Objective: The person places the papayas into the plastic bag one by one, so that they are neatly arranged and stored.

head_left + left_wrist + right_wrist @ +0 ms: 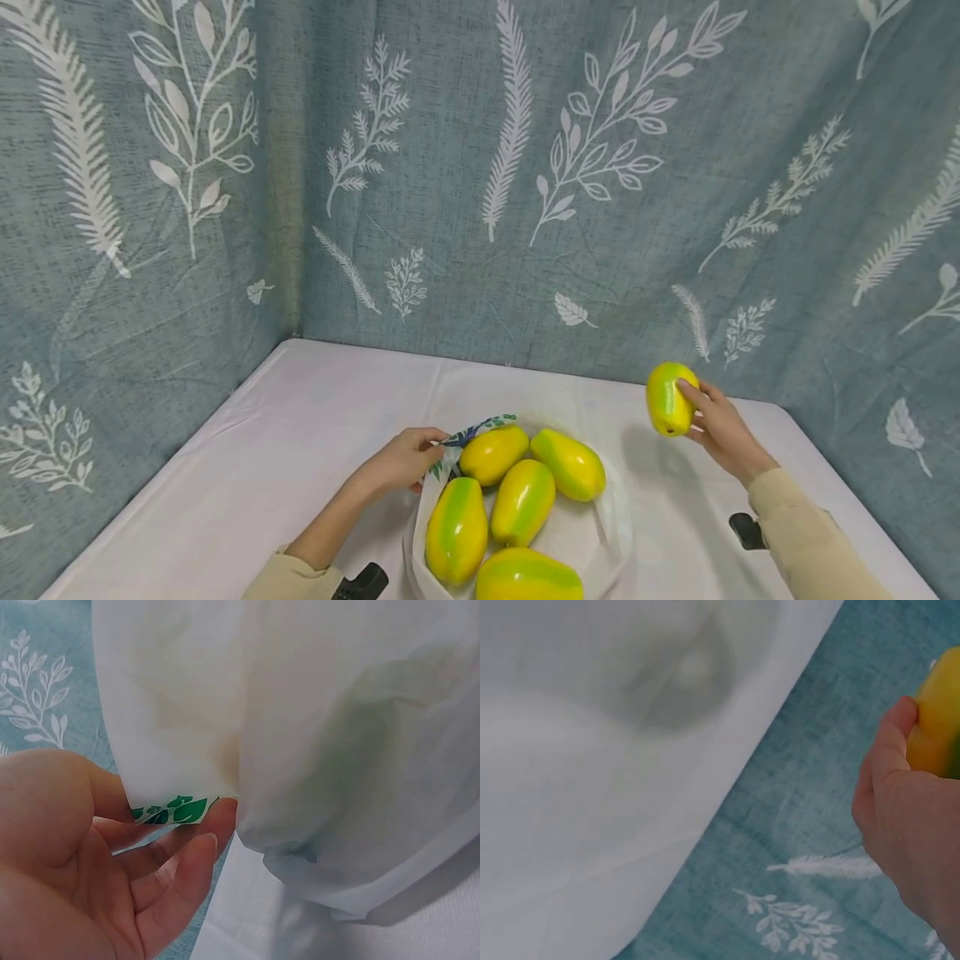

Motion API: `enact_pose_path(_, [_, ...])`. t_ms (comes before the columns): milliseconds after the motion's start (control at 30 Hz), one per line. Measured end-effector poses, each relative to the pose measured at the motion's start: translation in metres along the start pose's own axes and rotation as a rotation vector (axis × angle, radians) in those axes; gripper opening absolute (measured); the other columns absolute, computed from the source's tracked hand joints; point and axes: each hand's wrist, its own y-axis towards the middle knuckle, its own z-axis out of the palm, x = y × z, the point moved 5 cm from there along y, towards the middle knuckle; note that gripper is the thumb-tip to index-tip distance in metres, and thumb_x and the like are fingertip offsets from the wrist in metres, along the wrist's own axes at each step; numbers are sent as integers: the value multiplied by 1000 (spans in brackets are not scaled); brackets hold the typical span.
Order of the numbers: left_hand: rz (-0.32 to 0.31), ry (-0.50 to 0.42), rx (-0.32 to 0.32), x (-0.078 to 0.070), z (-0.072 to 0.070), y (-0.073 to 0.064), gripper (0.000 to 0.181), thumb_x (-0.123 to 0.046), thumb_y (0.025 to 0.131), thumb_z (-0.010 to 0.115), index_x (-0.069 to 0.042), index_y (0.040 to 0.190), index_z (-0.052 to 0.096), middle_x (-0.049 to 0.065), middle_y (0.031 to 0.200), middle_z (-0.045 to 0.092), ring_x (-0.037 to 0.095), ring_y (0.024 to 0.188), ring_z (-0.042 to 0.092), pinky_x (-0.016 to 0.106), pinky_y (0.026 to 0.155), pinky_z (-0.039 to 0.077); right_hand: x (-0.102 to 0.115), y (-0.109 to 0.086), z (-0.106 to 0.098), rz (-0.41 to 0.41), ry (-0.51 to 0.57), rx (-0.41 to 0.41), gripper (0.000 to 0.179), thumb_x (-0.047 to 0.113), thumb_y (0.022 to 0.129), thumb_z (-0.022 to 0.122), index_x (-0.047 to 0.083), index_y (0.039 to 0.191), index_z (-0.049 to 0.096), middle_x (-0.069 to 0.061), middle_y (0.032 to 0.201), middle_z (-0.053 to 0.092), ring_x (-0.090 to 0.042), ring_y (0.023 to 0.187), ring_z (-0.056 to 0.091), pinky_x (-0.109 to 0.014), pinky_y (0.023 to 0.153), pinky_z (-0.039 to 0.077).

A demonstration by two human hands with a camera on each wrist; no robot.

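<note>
A white cloth bag (617, 546) with a leaf-patterned edge stands with its mouth wide at the front of the table. Several glossy yellow-and-green papayas (523, 502) lie inside it. My left hand (401, 461) pinches the bag's left rim between thumb and fingers; the left wrist view shows the green leaf print (176, 811) at the pinch. Off to the right, above the tabletop and apart from the bag, my right hand (723, 429) grips another papaya (666, 400) by its side. Only part of that papaya shows in the right wrist view.
The bag stands on a white-covered table (337, 383). Blue-green curtains (450, 167) with white leaf prints hang behind and at both sides. A dark wrist device (747, 531) sits by the right sleeve, another (362, 582) by the left.
</note>
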Motion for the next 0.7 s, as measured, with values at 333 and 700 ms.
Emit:
enact_pose_path(333, [16, -4, 33, -2, 2, 0, 29, -8, 98, 49, 3, 124, 57, 9, 95, 63, 18, 70, 61, 34, 58, 55, 10, -14, 30, 1, 43, 69, 86, 48, 97, 46, 3, 151, -3, -19, 140, 25, -25, 112, 44, -30, 87, 49])
enact_pose_path(700, [-5, -44, 16, -4, 3, -1, 31, -7, 98, 48, 3, 126, 55, 12, 97, 62, 19, 72, 62, 35, 60, 56, 8, -23, 52, -11, 36, 107, 76, 42, 99, 48, 4, 151, 7, -16, 134, 34, -22, 108, 50, -35, 89, 49])
